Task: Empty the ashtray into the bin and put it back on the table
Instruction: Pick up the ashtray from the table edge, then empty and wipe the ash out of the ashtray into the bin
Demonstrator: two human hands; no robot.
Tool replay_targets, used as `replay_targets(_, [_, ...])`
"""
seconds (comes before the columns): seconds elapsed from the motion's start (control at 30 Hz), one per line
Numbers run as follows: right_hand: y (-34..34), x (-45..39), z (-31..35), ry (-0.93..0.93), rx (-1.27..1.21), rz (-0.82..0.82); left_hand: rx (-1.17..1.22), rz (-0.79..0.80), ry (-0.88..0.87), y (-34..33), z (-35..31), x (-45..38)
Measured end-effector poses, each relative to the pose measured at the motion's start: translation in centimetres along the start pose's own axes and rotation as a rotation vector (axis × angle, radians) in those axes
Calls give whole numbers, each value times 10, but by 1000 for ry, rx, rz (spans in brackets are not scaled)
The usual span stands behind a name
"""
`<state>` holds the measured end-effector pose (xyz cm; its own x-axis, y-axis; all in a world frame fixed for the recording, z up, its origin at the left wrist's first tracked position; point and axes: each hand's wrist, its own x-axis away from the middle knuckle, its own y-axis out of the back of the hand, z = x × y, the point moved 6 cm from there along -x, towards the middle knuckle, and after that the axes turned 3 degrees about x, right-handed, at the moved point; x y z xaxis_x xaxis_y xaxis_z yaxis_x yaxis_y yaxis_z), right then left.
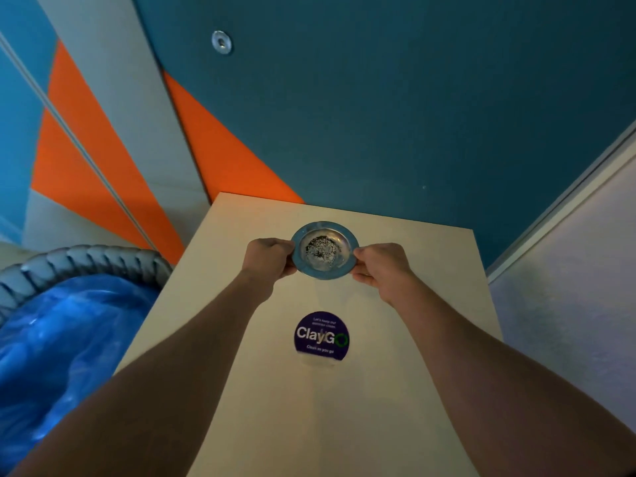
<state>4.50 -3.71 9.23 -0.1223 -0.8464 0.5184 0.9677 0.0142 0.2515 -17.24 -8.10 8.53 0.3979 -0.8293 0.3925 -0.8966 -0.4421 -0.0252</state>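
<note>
- The ashtray (325,250) sits level over the far half of the table (395,339), ash and grit in its bowl, so nothing is emptied yet.
- My left hand (270,258) pinches its left rim; my right hand (380,270) pinches the right rim. I cannot tell if it has left the tabletop.
- All 3 steps remain: carry, tip, return.
- The bin (86,266), blue-lined, stands just beside the table's left edge; the way there looks open.

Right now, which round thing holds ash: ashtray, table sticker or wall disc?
The metal ashtray, gripped at its rim by both hands; grey ash fills its bowl. The purple sticker and wall disc are flat.
</note>
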Motion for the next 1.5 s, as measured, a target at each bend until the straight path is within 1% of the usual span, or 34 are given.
replay_targets(0.4, [-136, 66, -3, 41, 8, 121, 59, -60, 30, 154, 4, 14])
replay_targets(0.67, [-236, 102, -13, 66, 51, 217, 144, -201, 40, 260, 20, 23])
replay_targets(0.9, [-322, 127, -35, 65, 119, 298, 158, -331, 65, 351, 48, 30])
replay_targets(1.17, [-399, 141, -61, 52, 185, 373, 198, -411, 100, 423, 75, 32])
replay_targets(1.5, [-466, 140, -85, 64, 216, 439, 200, -489, 126, 484, 105, 15])
